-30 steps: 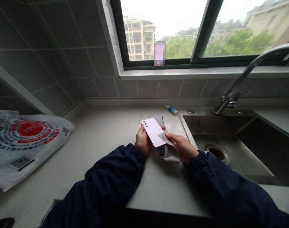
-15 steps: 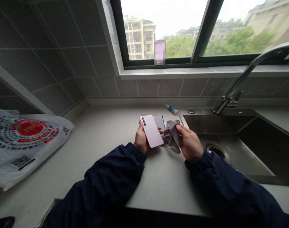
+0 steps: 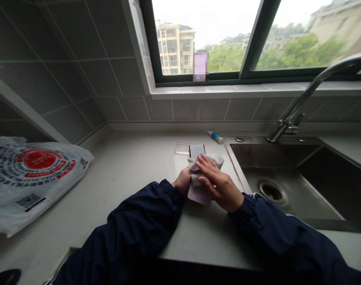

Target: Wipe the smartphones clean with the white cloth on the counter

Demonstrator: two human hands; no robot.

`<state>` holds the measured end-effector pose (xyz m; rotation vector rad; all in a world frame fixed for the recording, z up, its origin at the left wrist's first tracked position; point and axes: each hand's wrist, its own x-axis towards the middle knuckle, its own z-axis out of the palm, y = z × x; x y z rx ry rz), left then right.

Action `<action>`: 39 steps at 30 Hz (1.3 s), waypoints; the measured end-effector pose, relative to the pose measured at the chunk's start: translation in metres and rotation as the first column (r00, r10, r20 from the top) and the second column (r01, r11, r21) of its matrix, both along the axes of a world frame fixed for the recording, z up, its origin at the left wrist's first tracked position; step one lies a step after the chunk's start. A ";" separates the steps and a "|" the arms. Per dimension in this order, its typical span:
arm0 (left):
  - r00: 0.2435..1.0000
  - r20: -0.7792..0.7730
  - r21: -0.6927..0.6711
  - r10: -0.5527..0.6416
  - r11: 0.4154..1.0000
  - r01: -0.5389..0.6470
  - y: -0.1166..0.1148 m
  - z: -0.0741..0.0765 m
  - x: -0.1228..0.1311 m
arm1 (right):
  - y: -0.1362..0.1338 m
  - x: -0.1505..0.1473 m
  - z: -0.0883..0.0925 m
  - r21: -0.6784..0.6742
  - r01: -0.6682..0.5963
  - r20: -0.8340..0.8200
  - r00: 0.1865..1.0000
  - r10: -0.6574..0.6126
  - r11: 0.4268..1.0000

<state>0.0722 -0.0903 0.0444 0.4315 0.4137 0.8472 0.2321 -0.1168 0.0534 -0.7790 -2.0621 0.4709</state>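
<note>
While the left hand (image 3: 183, 182) grips the phone (image 3: 198, 196), the right hand (image 3: 222, 185), unclenched, presses cloth (image 3: 194, 169) onto it.

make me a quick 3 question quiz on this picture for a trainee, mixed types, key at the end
1. Which hand lies over the grey cloth on the lilac phone? A) left B) right C) neither

2. True or false: the white plastic bag lies inside the sink.

3. Fill in: as the camera sees it, the small tube lies to the ____ of the clear case.

Key:
1. B, the right hand.
2. False; the white plastic bag lies on the counter, at far left.
3. right
</note>
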 end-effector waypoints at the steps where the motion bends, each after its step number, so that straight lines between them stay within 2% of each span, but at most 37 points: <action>1: 0.998 -0.041 -0.047 0.043 0.998 -0.045 0.000 0.002 0.002 | 0.000 -0.001 -0.001 0.011 -0.023 0.072 0.997 0.022 1.000; 3: 0.986 -0.075 -0.059 0.147 0.987 -0.152 0.000 0.007 0.005 | -0.001 -0.001 0.000 0.033 -0.013 0.128 0.992 0.008 0.999; 8: 0.985 -0.060 -0.108 0.163 0.980 -0.169 0.005 0.007 0.002 | -0.005 0.000 0.008 0.107 0.110 0.128 0.984 -0.124 0.988; 13: 0.987 -0.061 -0.147 0.150 0.977 -0.157 0.004 0.006 0.005 | -0.002 -0.001 0.003 0.044 0.145 0.270 0.951 -0.151 0.989; 17: 0.982 -0.028 -0.062 0.189 0.980 -0.191 -0.003 0.012 0.011 | 0.002 -0.001 -0.002 0.050 0.188 0.358 0.914 -0.193 0.981; 20: 0.989 0.013 -0.003 0.149 0.989 -0.149 -0.006 0.013 0.012 | 0.003 0.001 -0.004 0.078 0.213 0.379 0.897 -0.227 0.974; 25: 0.998 0.061 0.084 0.016 0.996 -0.022 -0.007 0.003 0.009 | 0.004 0.002 -0.003 0.090 0.209 0.395 0.890 -0.227 0.974; 30: 0.988 0.060 0.077 0.140 0.986 -0.145 -0.005 -0.004 0.012 | 0.004 0.003 -0.002 0.090 0.188 0.438 0.875 -0.208 0.978; 35: 0.990 0.067 0.068 0.121 0.990 -0.125 -0.006 -0.004 0.013 | 0.003 0.002 0.000 0.089 0.181 0.438 0.876 -0.201 0.980; 39: 0.986 0.026 0.049 0.166 0.985 -0.167 -0.008 0.001 0.013 | 0.003 0.002 0.000 0.080 0.183 0.449 0.871 -0.199 0.980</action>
